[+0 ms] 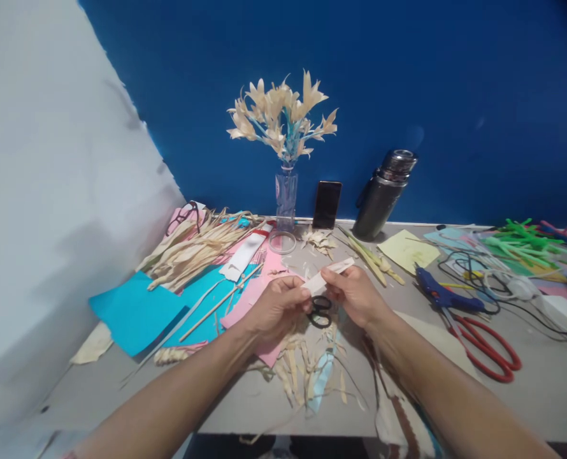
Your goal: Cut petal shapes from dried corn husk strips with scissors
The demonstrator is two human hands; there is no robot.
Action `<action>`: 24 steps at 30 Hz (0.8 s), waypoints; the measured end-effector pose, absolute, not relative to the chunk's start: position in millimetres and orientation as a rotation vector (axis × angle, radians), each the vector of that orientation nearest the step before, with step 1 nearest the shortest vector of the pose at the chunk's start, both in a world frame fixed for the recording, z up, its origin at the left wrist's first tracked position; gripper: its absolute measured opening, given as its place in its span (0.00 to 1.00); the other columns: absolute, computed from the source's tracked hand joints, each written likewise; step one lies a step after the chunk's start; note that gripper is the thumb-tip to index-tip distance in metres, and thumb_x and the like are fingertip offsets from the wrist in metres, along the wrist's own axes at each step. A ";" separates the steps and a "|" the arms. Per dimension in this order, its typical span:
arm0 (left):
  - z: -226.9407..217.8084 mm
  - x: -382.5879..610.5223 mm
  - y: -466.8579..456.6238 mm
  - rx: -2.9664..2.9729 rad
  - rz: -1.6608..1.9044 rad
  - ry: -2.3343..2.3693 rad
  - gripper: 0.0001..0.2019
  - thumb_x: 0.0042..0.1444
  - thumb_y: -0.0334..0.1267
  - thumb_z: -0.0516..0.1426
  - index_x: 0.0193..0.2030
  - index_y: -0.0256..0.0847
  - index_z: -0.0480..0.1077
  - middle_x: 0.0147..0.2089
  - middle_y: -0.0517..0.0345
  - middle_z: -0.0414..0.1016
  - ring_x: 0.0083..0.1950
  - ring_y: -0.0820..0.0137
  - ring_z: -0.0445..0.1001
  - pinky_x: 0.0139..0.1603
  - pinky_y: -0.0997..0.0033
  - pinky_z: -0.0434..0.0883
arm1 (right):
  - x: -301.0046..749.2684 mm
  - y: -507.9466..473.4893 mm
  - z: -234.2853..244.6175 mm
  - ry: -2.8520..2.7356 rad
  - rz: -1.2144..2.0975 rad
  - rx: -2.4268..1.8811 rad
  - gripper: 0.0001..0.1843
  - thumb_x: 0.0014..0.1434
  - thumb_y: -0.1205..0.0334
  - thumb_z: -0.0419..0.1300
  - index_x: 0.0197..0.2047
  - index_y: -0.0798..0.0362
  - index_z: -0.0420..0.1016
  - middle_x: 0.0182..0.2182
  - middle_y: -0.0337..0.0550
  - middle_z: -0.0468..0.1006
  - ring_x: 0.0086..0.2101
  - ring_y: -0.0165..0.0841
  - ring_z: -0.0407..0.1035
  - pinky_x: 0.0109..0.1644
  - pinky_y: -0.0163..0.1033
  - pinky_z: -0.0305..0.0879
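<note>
A pale strip of dried husk (318, 284) is stretched between my two hands above the middle of the table. My left hand (281, 303) pinches its near left end between thumb and fingers. Toward the other end, my right hand (353, 293) grips the strip with thumb on top, and a short tip sticks out beyond the fingers. Just under the strip lie black-handled scissors (320, 317), their blades hidden. Cut husk scraps (297, 370) and a light blue paper strip (322, 379) are scattered below the hands.
Behind stand husk flowers (283, 111) in a clear bottle (286, 197), a phone (327, 204) and a dark flask (381, 194). Dried husks (192, 248) and blue paper (137, 312) lie left. On the right are a glue gun (448, 290), red-handled scissors (491, 350), cables and green pipe cleaners (525, 245).
</note>
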State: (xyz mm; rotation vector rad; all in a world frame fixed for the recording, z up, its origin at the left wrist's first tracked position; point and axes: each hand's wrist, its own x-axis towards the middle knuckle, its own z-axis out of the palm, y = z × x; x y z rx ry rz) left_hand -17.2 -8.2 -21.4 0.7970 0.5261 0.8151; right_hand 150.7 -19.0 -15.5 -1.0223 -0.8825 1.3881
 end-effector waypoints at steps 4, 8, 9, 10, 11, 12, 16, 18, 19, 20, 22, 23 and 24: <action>-13.3 -26.0 -0.4 0.681 0.917 0.457 0.14 0.46 0.34 0.65 0.22 0.38 0.61 0.24 0.63 0.63 0.26 0.76 0.64 0.34 0.73 0.65 | 160.2 -13.4 -10.4 -0.743 1.361 -1.018 0.20 0.41 0.54 0.75 0.26 0.56 0.70 0.18 0.29 0.57 0.20 0.22 0.45 0.23 0.31 0.47; -12.4 -25.0 -4.9 0.690 0.875 0.518 0.12 0.49 0.42 0.65 0.37 0.40 0.70 0.34 0.58 0.71 0.30 0.74 0.69 0.32 0.73 0.66 | 159.1 -16.2 -10.2 -0.792 1.356 -1.025 0.20 0.43 0.53 0.74 0.25 0.55 0.69 0.17 0.30 0.58 0.20 0.23 0.46 0.23 0.32 0.47; -14.1 -22.9 -7.2 0.705 0.848 0.542 0.13 0.48 0.42 0.65 0.38 0.40 0.71 0.35 0.57 0.72 0.30 0.74 0.70 0.32 0.73 0.66 | 157.0 -17.7 -10.8 -0.819 1.365 -1.030 0.20 0.43 0.52 0.73 0.25 0.55 0.69 0.17 0.30 0.59 0.20 0.23 0.47 0.23 0.32 0.47; -16.1 -20.7 -9.1 0.724 0.825 0.564 0.12 0.48 0.40 0.66 0.37 0.39 0.71 0.33 0.57 0.72 0.29 0.74 0.69 0.31 0.74 0.65 | 154.8 -19.0 -11.4 -0.843 1.375 -1.036 0.19 0.44 0.52 0.73 0.25 0.55 0.69 0.17 0.31 0.59 0.20 0.24 0.48 0.23 0.33 0.47; -18.1 -18.8 -10.4 0.745 0.815 0.573 0.11 0.47 0.38 0.67 0.33 0.38 0.70 0.30 0.58 0.71 0.27 0.76 0.68 0.30 0.75 0.63 | 153.0 -19.8 -12.0 -0.859 1.381 -1.041 0.19 0.44 0.52 0.73 0.24 0.55 0.69 0.16 0.31 0.59 0.20 0.24 0.49 0.23 0.33 0.46; -19.7 -17.4 -10.9 0.765 0.818 0.569 0.11 0.46 0.37 0.67 0.28 0.36 0.69 0.26 0.59 0.70 0.26 0.77 0.66 0.29 0.76 0.62 | 151.9 -20.0 -12.5 -0.863 1.385 -1.044 0.19 0.44 0.52 0.73 0.24 0.55 0.69 0.16 0.31 0.59 0.20 0.24 0.49 0.23 0.33 0.46; -18.8 -20.1 -5.1 0.749 0.852 0.501 0.13 0.45 0.35 0.67 0.22 0.36 0.66 0.23 0.60 0.67 0.25 0.77 0.65 0.31 0.76 0.63 | 155.6 -14.9 -11.8 -0.796 1.363 -1.032 0.20 0.42 0.52 0.74 0.24 0.55 0.69 0.16 0.29 0.56 0.19 0.23 0.46 0.23 0.33 0.45; -15.1 -24.7 -1.2 0.707 0.872 0.496 0.12 0.45 0.35 0.67 0.24 0.37 0.67 0.25 0.60 0.68 0.27 0.76 0.67 0.32 0.74 0.65 | 159.4 -12.5 -10.7 -0.765 1.329 -1.010 0.20 0.42 0.52 0.74 0.25 0.55 0.69 0.17 0.28 0.55 0.20 0.23 0.45 0.23 0.32 0.46; -13.3 -26.7 -0.2 0.693 0.876 0.505 0.11 0.45 0.37 0.66 0.26 0.37 0.68 0.28 0.60 0.69 0.27 0.76 0.67 0.32 0.74 0.66 | 160.5 -12.2 -10.4 -0.765 1.305 -1.003 0.19 0.42 0.53 0.74 0.25 0.55 0.70 0.17 0.29 0.55 0.20 0.23 0.45 0.23 0.32 0.46; -11.8 -28.1 -0.1 0.688 0.865 0.527 0.11 0.47 0.40 0.66 0.30 0.38 0.69 0.31 0.60 0.70 0.27 0.75 0.68 0.31 0.73 0.66 | 160.6 -12.6 -10.6 -0.779 1.280 -1.006 0.19 0.43 0.53 0.73 0.25 0.55 0.70 0.17 0.29 0.56 0.20 0.23 0.45 0.24 0.33 0.46; -10.4 -28.1 -2.5 0.704 0.799 0.599 0.13 0.49 0.45 0.65 0.38 0.41 0.71 0.35 0.58 0.72 0.28 0.74 0.70 0.29 0.74 0.66 | 157.4 -15.7 -12.5 -0.837 1.232 -1.057 0.18 0.45 0.52 0.72 0.26 0.55 0.71 0.17 0.30 0.58 0.20 0.24 0.47 0.24 0.33 0.46; -10.5 -26.8 -4.7 0.723 0.768 0.635 0.14 0.49 0.45 0.65 0.39 0.42 0.70 0.35 0.58 0.72 0.28 0.75 0.70 0.27 0.76 0.65 | 154.5 -18.0 -14.2 -0.870 1.214 -1.093 0.18 0.46 0.51 0.72 0.26 0.56 0.72 0.17 0.31 0.59 0.20 0.24 0.49 0.24 0.34 0.46; -11.0 -24.7 -7.1 0.744 0.757 0.657 0.13 0.49 0.43 0.65 0.38 0.41 0.70 0.33 0.59 0.72 0.27 0.75 0.70 0.27 0.77 0.64 | 151.0 -20.4 -16.1 -0.897 1.209 -1.119 0.18 0.46 0.51 0.71 0.26 0.56 0.72 0.17 0.32 0.61 0.20 0.25 0.50 0.24 0.34 0.47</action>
